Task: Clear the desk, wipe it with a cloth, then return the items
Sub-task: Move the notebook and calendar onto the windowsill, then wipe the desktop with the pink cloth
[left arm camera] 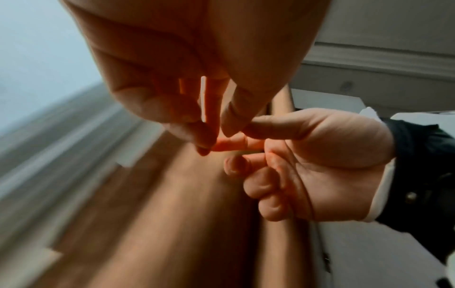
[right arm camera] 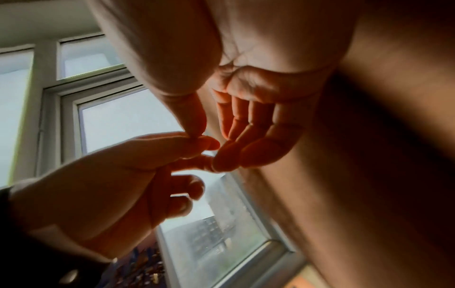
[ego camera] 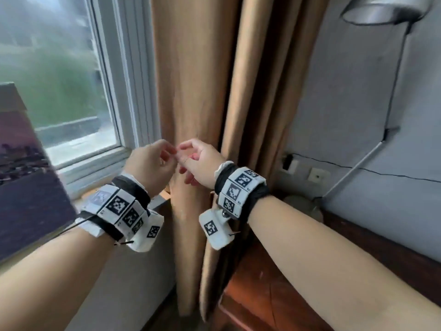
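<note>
Both hands are raised in front of the tan curtain (ego camera: 202, 91), fingertips meeting. My left hand (ego camera: 171, 152) has its thumb and forefinger pinched together and the other fingers curled. My right hand (ego camera: 185, 149) reaches toward it with thumb and forefinger out, touching the left fingertips. In the left wrist view the left hand (left arm camera: 209, 140) meets the right forefinger (left arm camera: 236, 143). I see nothing held between the fingers in any view. The dark wooden desk (ego camera: 274, 295) lies below my right forearm. No cloth is in view.
A grey desk lamp stands at the back right, its base (ego camera: 300, 206) on the desk and its head (ego camera: 381, 8) high up. Wall sockets (ego camera: 317, 175) and a thin black cable run behind it. The window (ego camera: 59, 80) and a purple picture (ego camera: 23, 175) are on the left.
</note>
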Demonstrator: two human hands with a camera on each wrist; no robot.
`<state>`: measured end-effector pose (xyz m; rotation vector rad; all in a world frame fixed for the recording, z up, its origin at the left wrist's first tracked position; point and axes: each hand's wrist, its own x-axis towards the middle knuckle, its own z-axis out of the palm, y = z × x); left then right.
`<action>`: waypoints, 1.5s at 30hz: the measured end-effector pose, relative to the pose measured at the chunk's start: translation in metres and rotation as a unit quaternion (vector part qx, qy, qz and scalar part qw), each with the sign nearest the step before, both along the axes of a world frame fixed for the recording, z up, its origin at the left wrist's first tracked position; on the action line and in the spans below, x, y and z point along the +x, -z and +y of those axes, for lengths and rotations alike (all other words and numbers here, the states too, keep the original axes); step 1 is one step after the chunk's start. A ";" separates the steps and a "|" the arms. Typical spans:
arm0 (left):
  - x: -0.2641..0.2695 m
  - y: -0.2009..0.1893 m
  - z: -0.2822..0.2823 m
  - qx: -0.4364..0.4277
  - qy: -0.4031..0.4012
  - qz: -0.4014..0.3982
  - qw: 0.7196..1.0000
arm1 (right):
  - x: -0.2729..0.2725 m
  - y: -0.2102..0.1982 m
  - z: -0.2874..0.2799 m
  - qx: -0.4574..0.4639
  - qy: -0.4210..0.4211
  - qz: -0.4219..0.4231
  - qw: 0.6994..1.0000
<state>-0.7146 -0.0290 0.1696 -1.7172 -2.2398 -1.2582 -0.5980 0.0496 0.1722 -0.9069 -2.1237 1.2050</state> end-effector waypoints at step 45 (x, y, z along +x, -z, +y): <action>0.815 0.169 0.083 -0.281 0.559 0.056 0.778 | 0.900 0.175 -0.127 -0.206 0.560 -0.321 0.736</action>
